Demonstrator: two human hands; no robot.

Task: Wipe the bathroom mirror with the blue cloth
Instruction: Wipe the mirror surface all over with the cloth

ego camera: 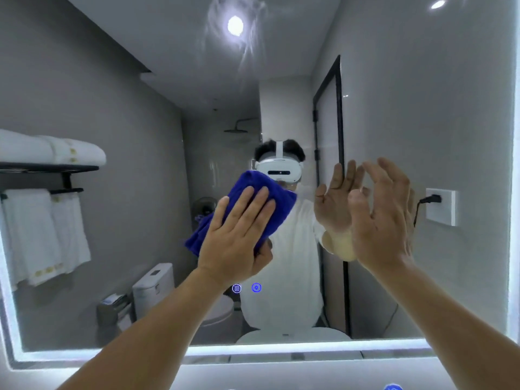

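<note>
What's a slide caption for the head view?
Left hand presses the blue cloth flat on the lit bathroom mirror; right hand open, empty.

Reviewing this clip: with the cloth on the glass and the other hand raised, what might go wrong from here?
1. The bare right hand hovers open close to the mirror; touching it would probably leave fresh prints.
2. The left hand presses the blue cloth bunched, so each pass may cover little and leave streaks.
3. Swirled smears near the reflected ceiling light sit high and may get missed.
</note>
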